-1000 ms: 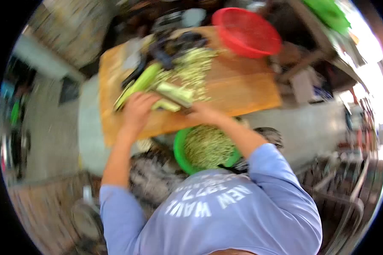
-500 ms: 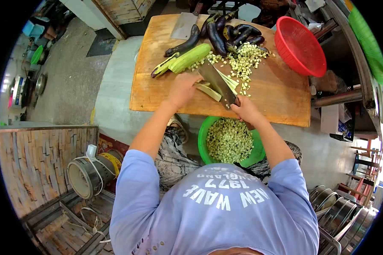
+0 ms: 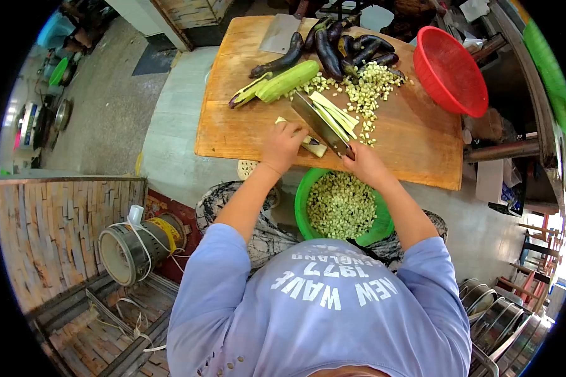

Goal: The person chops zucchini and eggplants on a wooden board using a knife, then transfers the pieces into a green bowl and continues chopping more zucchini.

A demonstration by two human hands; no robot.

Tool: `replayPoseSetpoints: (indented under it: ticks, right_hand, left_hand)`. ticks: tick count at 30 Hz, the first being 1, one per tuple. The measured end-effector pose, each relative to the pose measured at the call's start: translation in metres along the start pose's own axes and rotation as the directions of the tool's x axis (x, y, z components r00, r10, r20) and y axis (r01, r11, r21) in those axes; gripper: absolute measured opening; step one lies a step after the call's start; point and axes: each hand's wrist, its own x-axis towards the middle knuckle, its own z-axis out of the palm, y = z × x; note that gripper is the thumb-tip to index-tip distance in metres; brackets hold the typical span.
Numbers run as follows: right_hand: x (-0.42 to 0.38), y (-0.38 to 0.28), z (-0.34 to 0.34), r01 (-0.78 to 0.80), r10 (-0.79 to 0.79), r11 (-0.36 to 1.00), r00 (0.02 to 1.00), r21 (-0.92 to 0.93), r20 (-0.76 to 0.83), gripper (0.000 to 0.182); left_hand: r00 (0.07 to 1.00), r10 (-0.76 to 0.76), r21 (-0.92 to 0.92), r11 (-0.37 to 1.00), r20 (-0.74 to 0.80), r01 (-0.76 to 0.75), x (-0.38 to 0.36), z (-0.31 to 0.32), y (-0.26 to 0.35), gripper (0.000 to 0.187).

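Observation:
On the wooden board point(image 3: 233, 129), my left hand point(image 3: 284, 146) is closed on a pale eggplant piece point(image 3: 314, 147) near the front edge. My right hand point(image 3: 363, 162) grips the handle of a cleaver point(image 3: 322, 122), whose blade slants up and left between that piece and several pale strips point(image 3: 336, 115). Beyond the blade lie a peeled eggplant point(image 3: 288, 81) and a pile of diced eggplant point(image 3: 372, 88). Several dark eggplants point(image 3: 328, 53) rest at the back. Below the board's front edge, a green basin point(image 3: 302, 204) holds many pale cubes.
A second cleaver point(image 3: 280, 34) lies at the board's back left. A red basket point(image 3: 449, 72) leans at its right edge. A metal cylinder point(image 3: 122, 254) with a white cord stands at the lower left. Metal racks point(image 3: 503, 320) are at the lower right.
My left hand has moved slightly right and down, and the piece under it has turned and shifted. More pale strips show beside the cleaver blade. The view has shifted slightly.

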Motion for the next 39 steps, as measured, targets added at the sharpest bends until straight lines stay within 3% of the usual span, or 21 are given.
replayPoseSetpoints:
  ticks: [2, 8, 14, 17, 20, 23, 26, 32, 39]
  right_hand:
    - [-0.002, -0.003, -0.001, 0.01, -0.01, 1.0, 1.0, -0.004, -0.004, 0.018]
    - [0.0, -0.007, -0.003, 0.063, -0.062, 0.996, 0.998, -0.069, 0.012, 0.018]
    - [0.001, -0.013, -0.014, 0.075, -0.064, 0.992, 0.991, -0.1, 0.114, 0.014]
    - [-0.001, -0.022, -0.02, 0.057, -0.04, 0.993, 0.987, -0.105, 0.158, 0.014]
    - [0.002, -0.012, -0.016, 0.03, -0.016, 0.995, 0.988, -0.092, 0.152, 0.014]
    - [0.0, -0.009, -0.014, 0.055, -0.048, 0.997, 0.991, -0.045, 0.128, 0.014]
    - [0.002, -0.001, -0.01, 0.056, -0.053, 0.998, 0.99, -0.015, 0.134, 0.015]
    - [-0.005, -0.019, -0.012, 0.035, -0.019, 0.993, 0.99, -0.109, 0.139, 0.016]
    - [-0.016, -0.042, -0.012, 0.042, -0.038, 0.991, 0.998, -0.124, 0.04, 0.017]
  left_hand:
    - [0.995, -0.091, -0.043, 0.995, 0.046, 0.093, -0.01, 0.007, 0.009, 0.037]
    - [0.988, -0.043, -0.093, 0.994, 0.147, 0.057, -0.027, -0.006, 0.01, 0.055]
    - [0.932, -0.054, -0.12, 0.987, 0.359, 0.103, -0.022, -0.025, -0.001, 0.048]
    - [0.938, -0.048, -0.154, 0.982, 0.344, 0.107, -0.018, -0.021, -0.004, 0.043]
    - [0.973, -0.011, -0.153, 0.987, 0.232, 0.048, -0.011, -0.005, -0.003, 0.038]
    - [0.992, -0.048, -0.173, 0.983, 0.12, 0.068, -0.012, 0.006, 0.001, 0.036]
    - [0.98, -0.143, -0.297, 0.938, 0.141, 0.18, -0.023, -0.001, 0.01, 0.032]
    - [0.982, -0.182, -0.249, 0.954, -0.045, 0.166, -0.022, 0.01, 0.01, 0.024]
    - [0.986, -0.165, -0.221, 0.963, -0.035, 0.154, -0.025, 0.017, 0.006, 0.029]
